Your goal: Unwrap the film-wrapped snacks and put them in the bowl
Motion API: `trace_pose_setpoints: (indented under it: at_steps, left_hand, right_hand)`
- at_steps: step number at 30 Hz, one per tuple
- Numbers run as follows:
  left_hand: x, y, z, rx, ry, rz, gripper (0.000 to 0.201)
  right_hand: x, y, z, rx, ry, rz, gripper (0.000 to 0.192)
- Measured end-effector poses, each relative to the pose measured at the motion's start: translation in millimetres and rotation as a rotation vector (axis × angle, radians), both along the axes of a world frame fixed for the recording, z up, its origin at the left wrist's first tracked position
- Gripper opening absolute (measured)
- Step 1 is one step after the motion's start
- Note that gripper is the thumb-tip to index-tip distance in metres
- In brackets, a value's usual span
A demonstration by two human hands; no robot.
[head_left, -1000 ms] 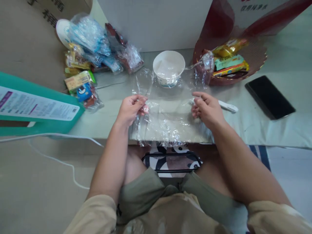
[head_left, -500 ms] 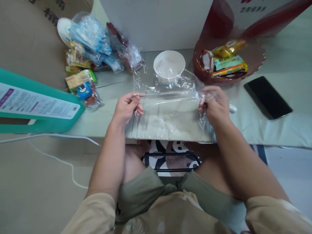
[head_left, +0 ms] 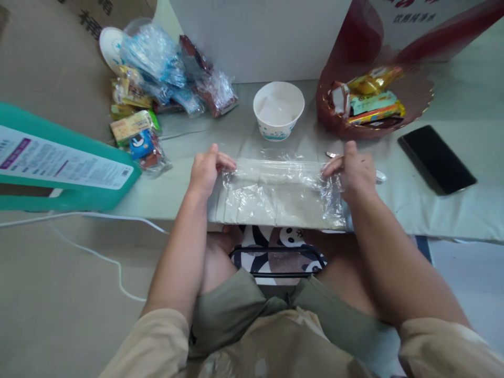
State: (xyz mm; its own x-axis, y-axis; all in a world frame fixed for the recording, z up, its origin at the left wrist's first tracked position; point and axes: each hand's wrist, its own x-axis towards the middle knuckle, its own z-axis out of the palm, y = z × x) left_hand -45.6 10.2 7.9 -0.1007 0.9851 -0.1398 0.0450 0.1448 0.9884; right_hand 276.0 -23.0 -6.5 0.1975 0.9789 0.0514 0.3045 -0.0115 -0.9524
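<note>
A clear plastic bag [head_left: 275,197] lies folded over near the table's front edge, its upper edge running between my two hands. My left hand [head_left: 208,167] rests at the upper left corner, thumb raised and fingers stretched across the plastic. At the upper right corner is my right hand [head_left: 356,170], its thumb also up and a finger extended onto the bag. Neither hand pinches the plastic. Just beyond the bag stands a white paper bowl [head_left: 279,118] with a blue pattern near its base.
A reddish basket [head_left: 419,105] of packaged snacks stands back right, near a black phone [head_left: 438,159]. Wrapped packets [head_left: 153,58] are heaped back left. A green bottle [head_left: 118,199] leans in at left. A white box [head_left: 268,39] closes off the back.
My hands have loosened their pinch and the thumbs have lifted. The bag's far part, formerly spread up to the bowl, is now folded toward me. The view has shifted slightly.
</note>
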Motion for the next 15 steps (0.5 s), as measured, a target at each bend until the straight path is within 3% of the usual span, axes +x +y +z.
trace_pose_setpoints:
  at_steps: [2, 5, 6, 10, 12, 15]
  left_hand:
    - [-0.5, 2.5, -5.2, 0.050, 0.103, -0.009, 0.043]
    - [-1.9, 3.4, -7.2, 0.088, 0.098, -0.027, 0.017]
    - [-2.6, 3.1, -6.8, 0.084, 0.057, -0.051, 0.016]
    - [-5.9, 1.5, -4.5, 0.059, -0.080, -0.165, 0.053]
    - [-6.7, 1.0, -3.1, 0.052, -0.077, -0.185, 0.056]
    - [-6.0, 0.8, -0.8, 0.016, -0.041, -0.158, 0.039]
  right_hand:
    - [-3.0, -2.1, 1.4, -0.030, 0.028, -0.073, 0.058]
    - [-5.8, -5.5, 1.6, -0.032, 0.028, 0.018, 0.025]
    - [-5.6, -5.8, -0.1, -0.022, 0.046, 0.065, 0.031]
    - [2.1, -2.9, -16.3, 0.018, 0.067, 0.161, 0.079]
    - [9.2, -2.2, -23.1, 0.016, 0.014, 0.166, 0.087]
    - [18.6, -8.6, -19.1, 0.034, -0.155, 0.138, 0.084]
